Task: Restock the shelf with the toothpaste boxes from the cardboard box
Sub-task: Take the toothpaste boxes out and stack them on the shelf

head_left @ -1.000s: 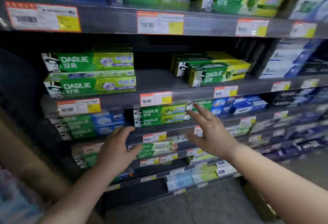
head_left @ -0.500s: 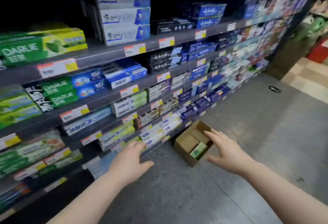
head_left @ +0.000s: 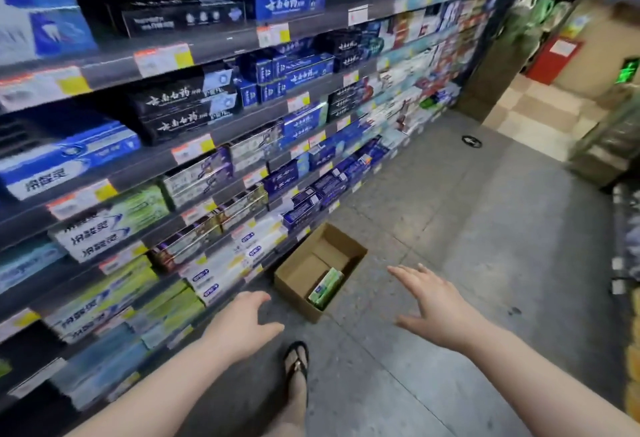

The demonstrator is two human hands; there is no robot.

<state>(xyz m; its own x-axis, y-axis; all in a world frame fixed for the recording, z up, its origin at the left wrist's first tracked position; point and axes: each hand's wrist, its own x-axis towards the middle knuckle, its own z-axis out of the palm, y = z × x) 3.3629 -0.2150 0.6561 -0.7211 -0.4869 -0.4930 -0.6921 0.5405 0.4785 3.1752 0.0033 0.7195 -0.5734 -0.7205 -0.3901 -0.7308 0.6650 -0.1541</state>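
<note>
- Both hands, raised to the green-boxed rows in the view from a second ago, now hang low over the grey concrete floor [head_left: 433, 194], and the view looks down the aisle.
- In the view from half a second ago the right hand reaches over the open brown cardboard box [head_left: 294, 292]. Now the box sits further left in view, between the two hands, and neither touches it.
- A foot in a black sandal [head_left: 296, 364] now shows below the box; the earlier views do not show it.
- The left hand [head_left: 242, 324] holds nothing. Its fingers are loosely bent and its thumb points right, just short of the box's near corner.
- The right hand [head_left: 433, 301] holds nothing. Its fingers are straight and spread, palm down, to the right of the box and apart from it.
- One pale green toothpaste box [head_left: 325, 286] lies inside the cardboard box along its right wall, near the front corner.
- The cardboard box stands on the floor close against the foot of the long grey metal shelf [head_left: 225, 44]. The shelf's tiers are packed with blue, black, white and green cartons behind orange-and-yellow price tags.
- Right of the box the floor lies open as far as a dark display at the right edge.
- A small round black mark [head_left: 471, 141] lies further down the aisle.
- At the aisle's end the floor turns to beige tiles beside a red cabinet [head_left: 554, 58].
</note>
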